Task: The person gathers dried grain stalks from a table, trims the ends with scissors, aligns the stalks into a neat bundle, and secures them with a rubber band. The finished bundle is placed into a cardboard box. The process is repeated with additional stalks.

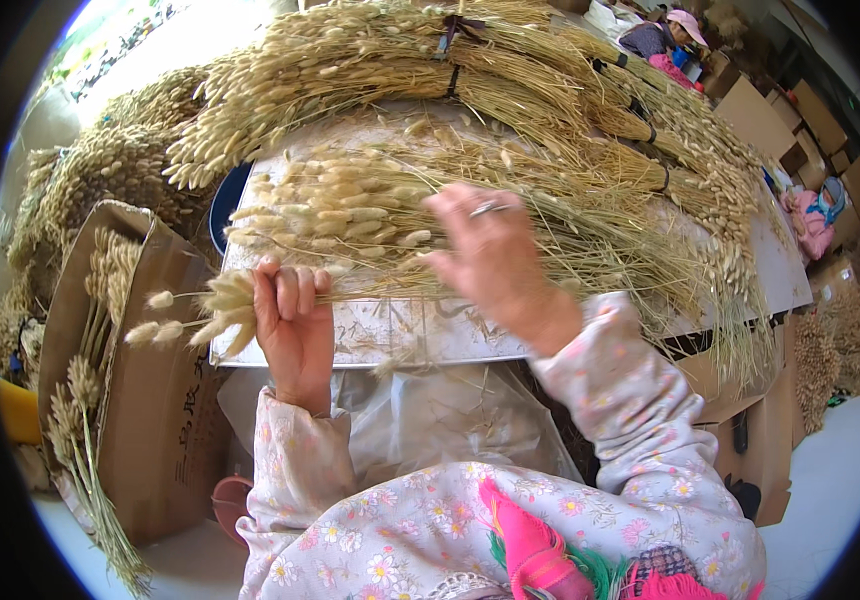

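My left hand (295, 315) is closed around a small bunch of dried bunny-tail grass (230, 305) at the table's front edge. The fluffy heads stick out to the left of my fist, and the stems run off to the right. Over the loose pile of bunny-tail grass (350, 205) in the middle of the table, my right hand (490, 255) is spread, palm down, with a ring on one finger. Its fingertips are at the stems just right of the heads; whether they pinch any is hard to make out.
Tied bundles of the same grass (350, 65) lie along the back of the white table (390, 345). A cardboard box (155, 390) with grass bunches stands at the left. More cartons (760, 115) and a person in a pink cap (685, 25) are at the far right.
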{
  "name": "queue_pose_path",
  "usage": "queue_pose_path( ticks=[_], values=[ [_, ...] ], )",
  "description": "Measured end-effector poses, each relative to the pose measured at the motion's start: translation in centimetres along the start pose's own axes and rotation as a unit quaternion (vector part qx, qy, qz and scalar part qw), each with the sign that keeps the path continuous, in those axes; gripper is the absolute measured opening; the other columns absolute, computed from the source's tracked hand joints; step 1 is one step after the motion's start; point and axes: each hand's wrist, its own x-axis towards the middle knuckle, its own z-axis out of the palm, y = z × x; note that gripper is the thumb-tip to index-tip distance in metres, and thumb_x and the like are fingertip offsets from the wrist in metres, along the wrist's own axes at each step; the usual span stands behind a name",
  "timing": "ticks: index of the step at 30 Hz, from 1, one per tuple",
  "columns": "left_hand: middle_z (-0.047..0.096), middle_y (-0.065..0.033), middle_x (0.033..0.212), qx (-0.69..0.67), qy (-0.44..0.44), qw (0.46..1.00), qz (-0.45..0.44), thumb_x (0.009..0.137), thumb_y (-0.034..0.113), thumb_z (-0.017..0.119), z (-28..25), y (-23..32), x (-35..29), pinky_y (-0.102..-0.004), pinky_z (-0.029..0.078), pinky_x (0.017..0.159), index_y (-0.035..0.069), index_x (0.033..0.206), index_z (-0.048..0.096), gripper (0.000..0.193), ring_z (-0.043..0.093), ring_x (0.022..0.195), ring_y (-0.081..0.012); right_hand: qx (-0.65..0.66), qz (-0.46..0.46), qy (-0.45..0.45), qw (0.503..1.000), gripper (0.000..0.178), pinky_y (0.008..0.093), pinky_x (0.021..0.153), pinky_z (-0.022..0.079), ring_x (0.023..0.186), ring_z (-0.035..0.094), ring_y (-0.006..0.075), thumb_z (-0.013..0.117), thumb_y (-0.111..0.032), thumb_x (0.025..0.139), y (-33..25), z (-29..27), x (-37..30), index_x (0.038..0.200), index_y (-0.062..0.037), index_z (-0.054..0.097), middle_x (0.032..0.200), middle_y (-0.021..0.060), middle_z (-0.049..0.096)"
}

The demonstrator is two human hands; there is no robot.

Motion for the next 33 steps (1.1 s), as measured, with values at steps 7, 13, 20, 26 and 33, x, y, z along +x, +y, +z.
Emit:
queue_pose_path(
  ticks=[7,13,20,26,33],
  values=[
    [0.020,0.0069,0.054,-0.031,-0.017,0.998,-0.044,0.103,0.031,0.035,0.5,-0.8,-0.8,-0.0237,0.021,0.049,0.009,0.092,0.049,0.027,0.017,0.049,-0.0066,0.079,0.171,-0.274,0.943,0.066,0.0442,0.081,0.047,0.089,0.062,0.0357,0.067,-0.048,0.077,8.6,-0.5,0.0,0.115,0.0040,0.054,0.091,0.0208,0.065],
    [0.021,0.0071,0.053,-0.008,-0.020,0.998,-0.052,0.103,0.030,0.034,0.9,-1.5,-0.9,-0.0237,0.021,0.049,0.010,0.092,0.049,0.027,0.018,0.048,-0.0066,0.182,0.154,-0.307,0.921,0.036,0.0381,0.071,0.050,0.078,0.065,0.0316,0.066,-0.027,0.073,9.9,3.2,0.4,0.091,0.0036,0.066,0.082,0.0208,0.066],
    [0.021,0.0067,0.054,-0.036,-0.012,0.998,-0.057,0.103,0.030,0.034,1.2,-1.5,-0.4,-0.0236,0.022,0.049,0.010,0.093,0.049,0.026,0.018,0.049,-0.0067,0.414,0.269,-0.224,0.840,0.018,0.0201,0.052,0.040,0.056,0.051,0.0067,0.056,-0.016,0.090,9.1,-1.9,2.9,0.089,-0.0004,0.065,0.067,-0.0010,0.059],
    [0.022,0.0068,0.054,-0.054,-0.019,0.997,-0.056,0.102,0.030,0.035,1.6,-1.4,0.5,-0.0235,0.022,0.049,0.010,0.092,0.050,0.027,0.019,0.048,-0.0066,0.413,0.296,-0.290,0.811,0.014,0.0191,0.053,0.043,0.058,0.052,0.0048,0.053,-0.011,0.091,10.9,-4.4,2.2,0.095,0.0006,0.060,0.069,-0.0006,0.057],
    [0.022,0.0068,0.053,-0.053,0.000,0.996,-0.077,0.103,0.029,0.034,1.7,-2.7,0.1,-0.0234,0.023,0.049,0.009,0.092,0.050,0.028,0.020,0.047,-0.0066,0.400,0.292,-0.329,0.804,0.017,0.0212,0.046,0.039,0.052,0.049,0.0071,0.055,-0.016,0.092,11.6,2.5,3.2,0.089,0.0003,0.060,0.066,0.0006,0.056]
  ],
)
